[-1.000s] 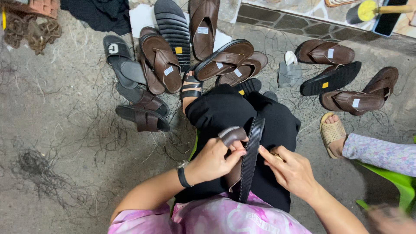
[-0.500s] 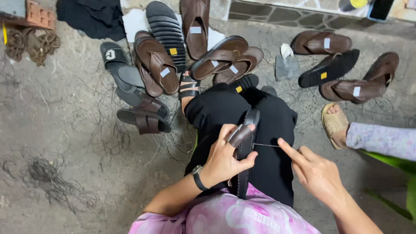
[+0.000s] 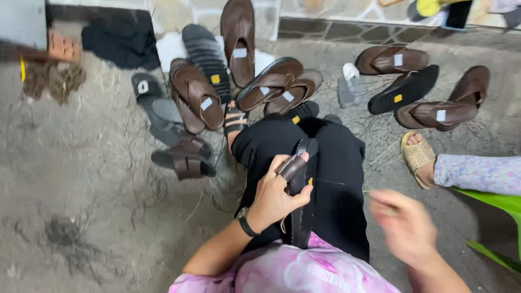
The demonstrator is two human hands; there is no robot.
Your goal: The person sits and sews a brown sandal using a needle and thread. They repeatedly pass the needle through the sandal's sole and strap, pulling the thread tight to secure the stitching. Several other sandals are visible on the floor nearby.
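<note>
My left hand (image 3: pixel 277 195) grips a dark sandal (image 3: pixel 302 217) held on edge over my lap, the thumb on its brown strap (image 3: pixel 293 166). A thin thread (image 3: pixel 331 183) runs from the sandal toward my right hand (image 3: pixel 404 225), which is blurred out to the right, fingers pinched; a needle is too small to make out. I sit in black trousers (image 3: pixel 336 168) and a pink patterned top, with a black watch on my left wrist.
Several brown and black sandals (image 3: pixel 271 84) lie on the concrete floor ahead, more at the right (image 3: pixel 429 108). Another person's foot in a tan sandal (image 3: pixel 417 154) and a patterned trouser leg are at right, beside a green chair (image 3: pixel 494 201). A stone wall runs along the far edge.
My right hand has pulled away to the right and downward, drawing the thread out from the sandal. My left hand keeps hold of the sandal, with the view shifted slightly.
</note>
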